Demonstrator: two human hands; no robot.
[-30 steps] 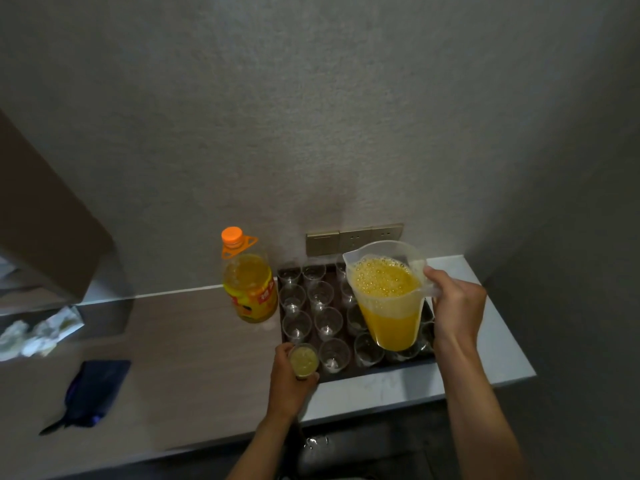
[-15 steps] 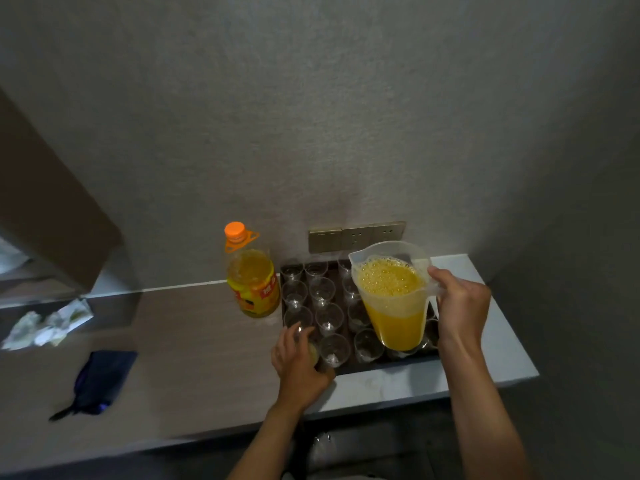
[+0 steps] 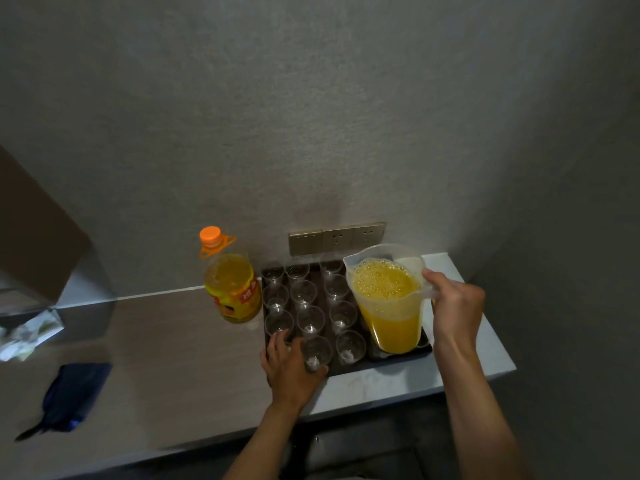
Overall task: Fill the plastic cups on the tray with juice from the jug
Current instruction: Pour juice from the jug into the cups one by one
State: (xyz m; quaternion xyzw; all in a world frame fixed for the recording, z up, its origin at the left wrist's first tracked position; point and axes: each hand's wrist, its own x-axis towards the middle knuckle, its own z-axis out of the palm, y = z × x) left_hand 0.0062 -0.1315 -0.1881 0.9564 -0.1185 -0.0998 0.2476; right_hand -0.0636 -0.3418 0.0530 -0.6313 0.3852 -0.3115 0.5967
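While both forearms reach in from the bottom edge, left hand (image 3: 291, 372) sits at the tray's front-left corner, fingers curled around a clear plastic cup (image 3: 316, 353) in the front row; thumb on the cup's right side. A filled cup under this hand can't be made out. Right hand (image 3: 455, 306) grips the handle of the translucent jug (image 3: 388, 299), held upright above the tray's right side, spout pointing left-back. Jug is well over half full of orange juice, foamy bubbles on top.

Dark tray (image 3: 381, 360) lies on the pale surface (image 3: 478, 355), near its right end, back edge by the wall. Clear plastic cups (image 3: 304, 292) stand upright in rows on it, visible ones look empty; cups behind the jug are hidden.

Left of tray, just beside it: juice bottle (image 3: 231, 289), orange cap, orange carry ring, yellow-orange label with red band; writing on label too blurred to read. Partly full.

Far left on the surface: dark blue pouch (image 3: 69, 393), crumpled white wrapper (image 3: 27, 336). On the wall behind tray: brass-coloured socket plate (image 3: 337, 237).
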